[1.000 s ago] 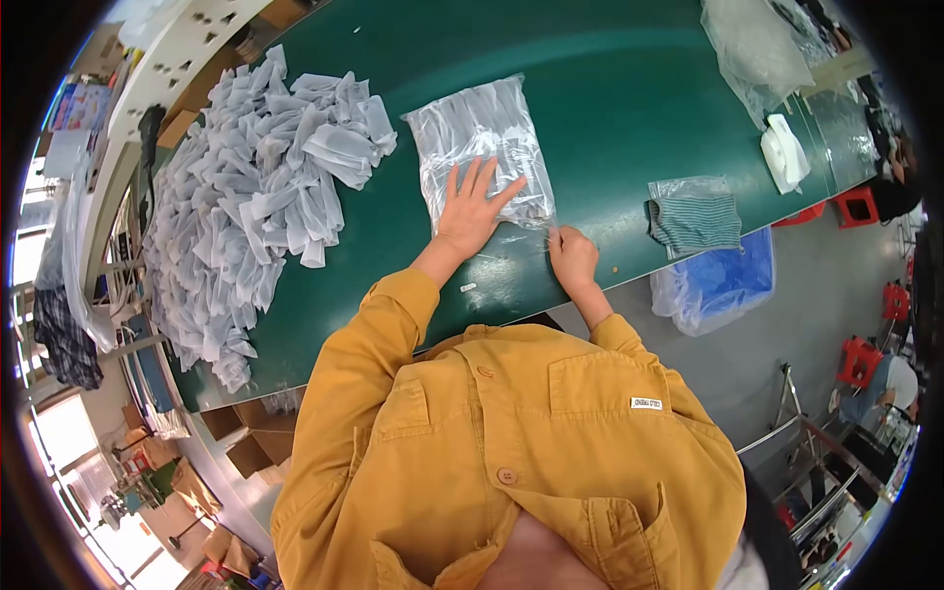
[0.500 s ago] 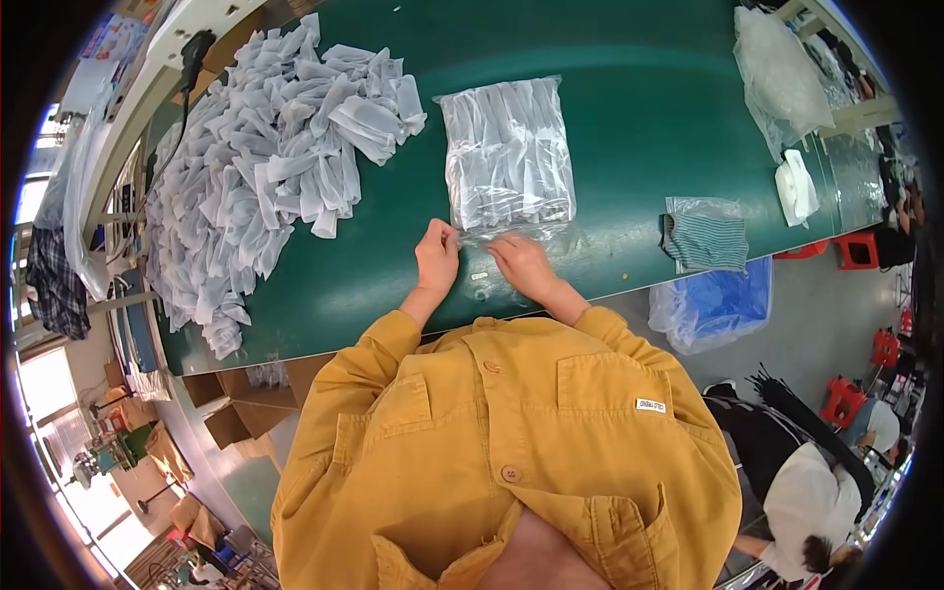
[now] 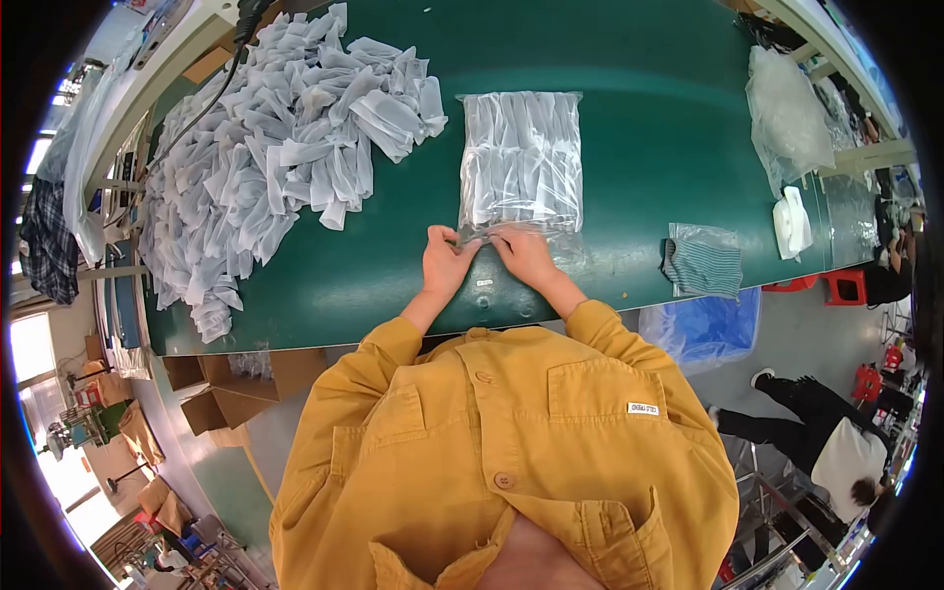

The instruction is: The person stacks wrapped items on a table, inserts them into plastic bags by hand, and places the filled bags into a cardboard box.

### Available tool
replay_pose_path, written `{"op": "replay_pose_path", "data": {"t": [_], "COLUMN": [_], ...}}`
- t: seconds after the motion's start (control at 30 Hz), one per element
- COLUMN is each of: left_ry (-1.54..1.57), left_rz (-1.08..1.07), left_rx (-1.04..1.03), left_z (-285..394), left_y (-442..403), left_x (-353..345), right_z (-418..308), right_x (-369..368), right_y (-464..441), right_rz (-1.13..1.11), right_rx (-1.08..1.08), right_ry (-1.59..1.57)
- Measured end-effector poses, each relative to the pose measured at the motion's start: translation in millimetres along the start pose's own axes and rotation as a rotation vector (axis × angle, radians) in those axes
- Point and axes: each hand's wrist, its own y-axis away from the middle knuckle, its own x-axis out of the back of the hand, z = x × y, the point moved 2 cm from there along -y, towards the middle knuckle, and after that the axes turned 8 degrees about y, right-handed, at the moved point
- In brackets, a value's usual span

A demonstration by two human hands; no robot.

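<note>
A clear plastic bag (image 3: 521, 162) lies flat on the green table, filled with rows of small, pale, translucent wrapped packets. Its near edge is a loose, crinkled flap. My left hand (image 3: 449, 264) pinches this flap at its left part, thumb toward the middle. Close beside it, my right hand (image 3: 524, 256) has its fingers closed on the same flap, the two thumbs almost meeting. The fingertips partly cover the plastic between them. A small white label (image 3: 483, 282) is on the table just below my hands.
A large heap of pale wrapped packets (image 3: 265, 157) covers the table's left side. To the right lie a striped teal cloth piece in plastic (image 3: 703, 264), a white object (image 3: 792, 223) and a clear bag (image 3: 790, 113). A blue plastic-lined bin (image 3: 703, 329) stands below the table edge.
My hands have come closer together along the bag's flap, the left thumb now reaching inward. The whole view has shifted slightly. The person at lower right has changed position.
</note>
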Motion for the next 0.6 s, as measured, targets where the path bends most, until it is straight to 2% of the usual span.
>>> {"op": "replay_pose_path", "data": {"t": [0.07, 0.13, 0.23, 0.33, 0.37, 0.43, 0.5, 0.6], "left_ry": [0.060, 0.062, 0.099, -0.016, -0.082, -0.052, -0.014, 0.031], "left_rz": [0.049, 0.067, 0.083, 0.004, -0.037, -0.139, -0.219, -0.300], "left_rx": [0.049, 0.033, 0.031, 0.036, 0.038, 0.168, 0.277, 0.370], "left_z": [0, -30, -64, -72, -73, -39, -15, -11], "left_y": [-10, -20, -19, -15, -14, -13, -19, -29], "left_x": [-10, -23, -30, -30, -31, -26, -21, -17], "right_z": [1, 1, -14, -63, -69, -74, -82, -40], "right_x": [2, -4, -7, 49, 57, 72, 82, 60], "right_y": [0, -4, 3, -15, -22, -37, -73, -113], "right_rz": [0.000, 0.012, 0.106, -0.551, -0.329, 0.112, 0.248, 0.244], "right_rx": [-0.009, -0.039, 0.051, -0.250, -0.135, 0.093, 0.224, 0.126], "right_ry": [0.022, 0.073, 0.202, 0.261, 0.217, 0.119, 0.338, 0.565]}}
